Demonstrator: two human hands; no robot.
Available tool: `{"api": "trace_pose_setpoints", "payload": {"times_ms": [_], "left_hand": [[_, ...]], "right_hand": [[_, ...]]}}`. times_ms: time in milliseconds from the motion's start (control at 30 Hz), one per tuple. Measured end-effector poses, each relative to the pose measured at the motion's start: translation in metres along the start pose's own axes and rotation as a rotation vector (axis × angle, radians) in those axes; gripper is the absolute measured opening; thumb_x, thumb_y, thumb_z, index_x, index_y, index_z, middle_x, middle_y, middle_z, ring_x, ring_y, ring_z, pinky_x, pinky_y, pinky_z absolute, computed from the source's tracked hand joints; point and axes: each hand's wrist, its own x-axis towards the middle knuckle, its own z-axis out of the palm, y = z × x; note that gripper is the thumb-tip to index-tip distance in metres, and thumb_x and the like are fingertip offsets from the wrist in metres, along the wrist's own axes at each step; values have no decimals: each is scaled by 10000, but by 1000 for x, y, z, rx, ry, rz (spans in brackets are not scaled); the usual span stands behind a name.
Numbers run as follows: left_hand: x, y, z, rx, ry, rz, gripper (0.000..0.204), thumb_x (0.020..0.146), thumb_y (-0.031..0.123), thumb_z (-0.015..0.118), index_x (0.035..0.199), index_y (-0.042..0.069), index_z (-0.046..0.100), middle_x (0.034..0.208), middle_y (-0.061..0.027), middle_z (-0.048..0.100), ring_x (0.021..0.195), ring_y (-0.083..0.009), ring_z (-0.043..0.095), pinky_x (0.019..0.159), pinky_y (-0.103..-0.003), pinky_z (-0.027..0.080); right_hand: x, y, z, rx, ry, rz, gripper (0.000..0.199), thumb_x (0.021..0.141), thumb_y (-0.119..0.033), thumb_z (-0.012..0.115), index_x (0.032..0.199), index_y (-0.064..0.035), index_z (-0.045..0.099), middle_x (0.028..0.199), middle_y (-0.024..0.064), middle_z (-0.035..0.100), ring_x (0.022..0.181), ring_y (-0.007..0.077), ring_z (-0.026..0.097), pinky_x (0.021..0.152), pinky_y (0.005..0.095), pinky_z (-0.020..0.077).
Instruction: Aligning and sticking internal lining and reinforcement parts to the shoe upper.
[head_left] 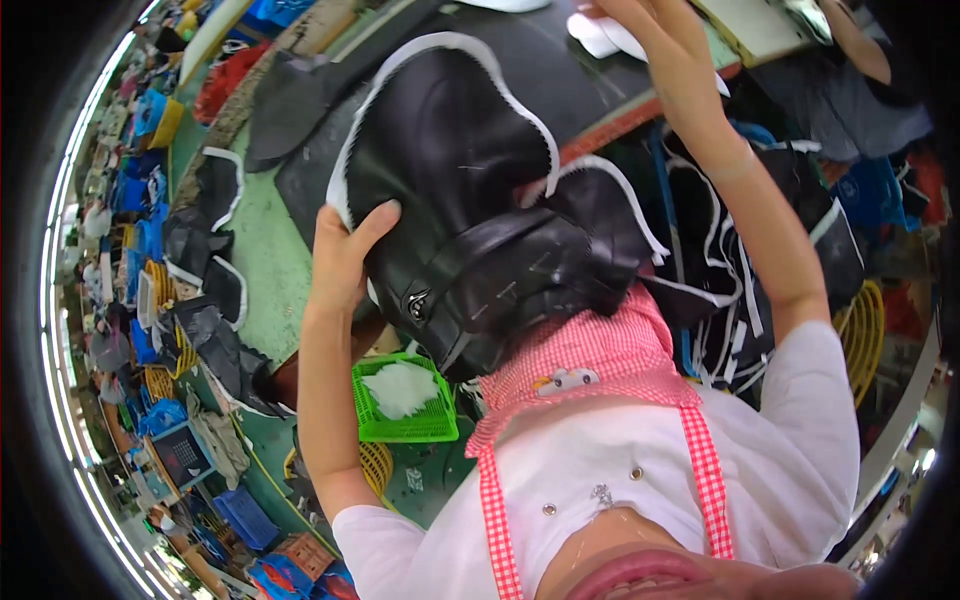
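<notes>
A large black leather-like piece [450, 150] with a white edging strip lies across my lap and up onto the table edge. It is folded and creased, with a shiny metal fitting [416, 305] near its lower left. My left hand [345, 250] pinches its left edge, thumb on top and fingers underneath. At the top of the view my right hand [668, 45] is over the table beside some white pieces [606, 38]. The upper edge cuts off most of its fingers, so their grip cannot be made out.
A dark table top [590, 85] with a reddish edge is in front. A green basket [408, 430] holding white material stands by my left forearm. More white-edged black pieces [222, 290] lie at left, others hang at right. Another person [850, 100] is at upper right.
</notes>
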Motion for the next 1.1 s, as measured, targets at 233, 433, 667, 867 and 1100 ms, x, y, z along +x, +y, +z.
{"api": "trace_pose_setpoints", "payload": {"times_ms": [233,433,667,867,1100], "left_hand": [[-4,-13,-10,-101,-5,29,409,828,70,728,1211,16,596,1111,-73,671,982,-172,649,873,-332,531],[36,38,22,76,-252,-23,333,889,126,675,1178,-30,614,1057,-43,689,903,-89,639,800,-233,491],[51,6,56,-79,34,351,151,950,155,643,1056,54,608,965,24,641,886,-38,552,811,-201,420],[48,5,58,-34,81,474,369,922,74,653,1270,40,533,1159,-49,630,1006,-97,588,908,-230,437],[39,31,50,455,-43,654,431,764,-49,754,1165,34,621,1171,-69,646,1028,-143,631,891,-272,502]], "right_hand": [[-66,-4,45,680,-406,745,507,855,-298,738,1233,1,580,1101,31,632,959,95,581,837,269,479],[-70,-20,33,636,-321,748,517,766,-192,827,1178,17,595,1068,36,647,999,102,601,887,250,490],[-104,-28,36,504,-141,462,806,691,-125,873,1357,-23,431,1243,71,571,1133,132,539,985,290,431],[-104,-12,62,364,99,387,661,725,-97,845,1260,-46,460,1168,67,578,1067,137,567,905,281,468],[-111,7,63,131,187,-36,541,712,-13,831,1147,-62,513,1146,109,571,1009,204,604,877,305,489]]}}
